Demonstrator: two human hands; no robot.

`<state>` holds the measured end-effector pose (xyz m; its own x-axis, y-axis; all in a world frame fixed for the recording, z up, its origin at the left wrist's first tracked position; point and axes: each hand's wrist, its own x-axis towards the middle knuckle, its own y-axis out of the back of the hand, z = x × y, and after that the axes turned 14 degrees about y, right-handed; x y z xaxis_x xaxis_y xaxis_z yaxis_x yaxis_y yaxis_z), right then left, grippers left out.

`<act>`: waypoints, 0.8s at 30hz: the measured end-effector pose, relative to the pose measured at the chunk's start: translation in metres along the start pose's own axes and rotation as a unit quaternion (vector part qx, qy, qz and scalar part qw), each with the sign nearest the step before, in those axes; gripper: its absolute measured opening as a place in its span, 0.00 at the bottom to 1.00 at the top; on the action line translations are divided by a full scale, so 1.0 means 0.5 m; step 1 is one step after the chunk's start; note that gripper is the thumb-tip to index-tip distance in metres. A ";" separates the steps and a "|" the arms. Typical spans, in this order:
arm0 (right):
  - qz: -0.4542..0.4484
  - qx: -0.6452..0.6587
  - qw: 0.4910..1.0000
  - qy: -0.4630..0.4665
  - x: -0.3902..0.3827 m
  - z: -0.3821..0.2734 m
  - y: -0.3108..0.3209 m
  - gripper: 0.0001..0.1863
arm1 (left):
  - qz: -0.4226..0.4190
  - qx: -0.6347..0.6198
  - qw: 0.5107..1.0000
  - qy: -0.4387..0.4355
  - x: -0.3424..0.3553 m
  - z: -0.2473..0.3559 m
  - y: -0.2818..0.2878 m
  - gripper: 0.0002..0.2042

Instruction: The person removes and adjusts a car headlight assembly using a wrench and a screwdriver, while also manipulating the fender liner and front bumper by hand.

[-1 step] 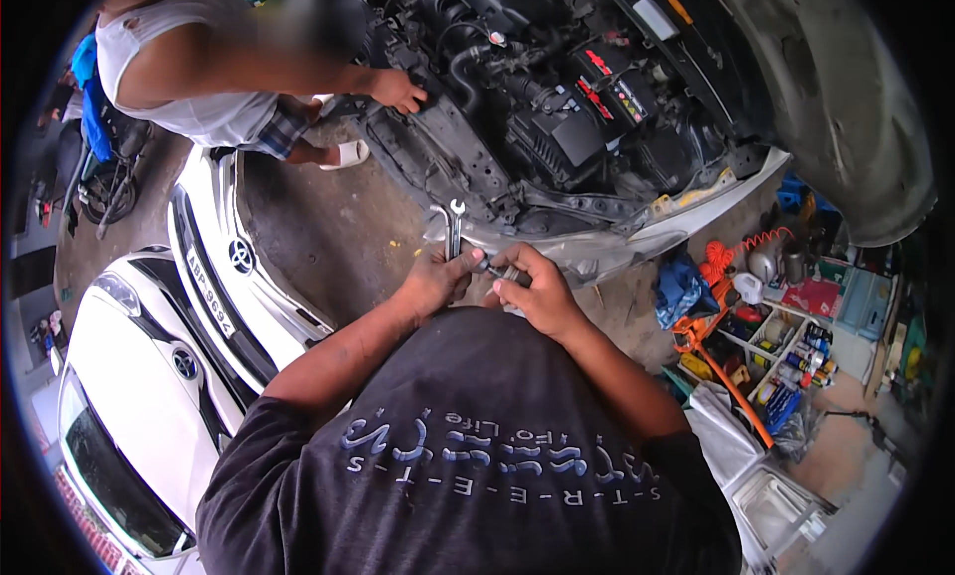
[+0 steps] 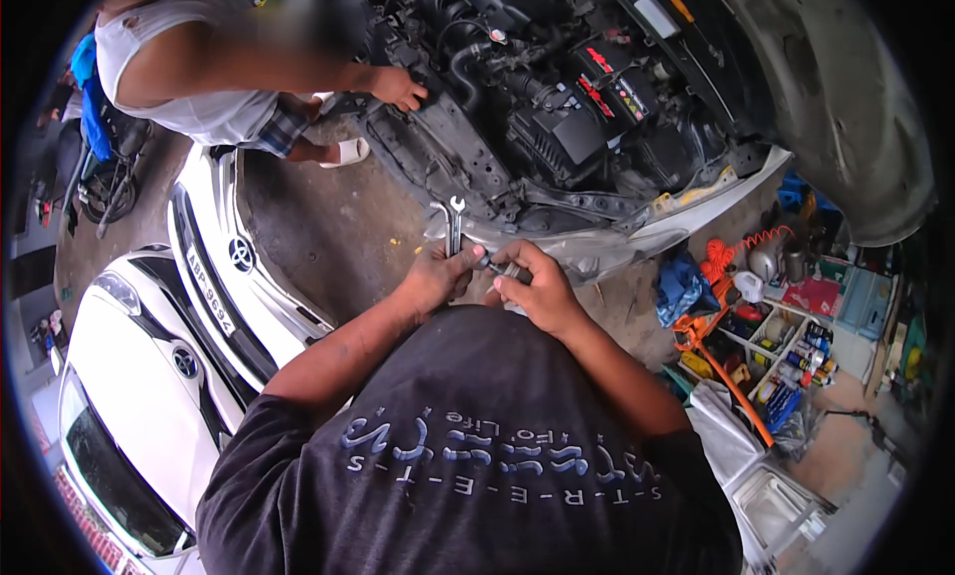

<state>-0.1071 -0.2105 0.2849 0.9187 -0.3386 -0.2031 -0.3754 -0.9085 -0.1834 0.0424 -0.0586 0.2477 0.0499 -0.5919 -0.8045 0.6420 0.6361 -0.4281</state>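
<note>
My left hand (image 2: 438,280) is closed around an open-end wrench (image 2: 458,222), whose jaw points up toward the car. A second slim metal tool (image 2: 441,220) with a bent end stands beside it in the same grip. My right hand (image 2: 542,291) pinches a short dark cylindrical piece (image 2: 511,273) that looks like a metal fitting or socket; its exact kind is unclear. The piece's left end reaches my left thumb. Both hands are close together in front of my dark shirt, just short of the open engine bay's front edge.
Ahead is a car's engine bay (image 2: 468,167) with a black battery (image 2: 615,86). A co-worker's hand (image 2: 398,89) rests on its left side. White bumpers (image 2: 229,267) stand at left. Right are an orange jack handle (image 2: 734,381), a coiled red hose (image 2: 766,239) and a parts tray (image 2: 761,348).
</note>
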 end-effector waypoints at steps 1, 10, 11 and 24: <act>0.003 -0.025 1.000 0.007 -0.004 0.009 -0.002 0.14 | -0.002 -0.025 1.000 0.009 0.002 -0.007 -0.002 0.13; -0.009 -0.354 0.925 0.137 0.009 -0.030 -0.026 0.20 | -0.025 -0.092 0.994 0.057 0.010 0.011 -0.009 0.12; -0.021 -0.378 0.919 0.114 0.011 -0.027 -0.025 0.20 | -0.026 -0.092 0.994 0.053 0.014 0.010 -0.008 0.12; 0.064 -0.127 0.982 -0.122 0.022 0.076 0.006 0.17 | 0.032 0.011 0.997 0.065 0.126 -0.051 0.019 0.24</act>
<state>-0.1027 -0.2077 0.2457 0.7977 -0.4127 -0.4397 -0.4140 -0.9050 0.0982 0.0322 -0.0772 0.1826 -0.0062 -0.4804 -0.8770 0.6568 0.6594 -0.3658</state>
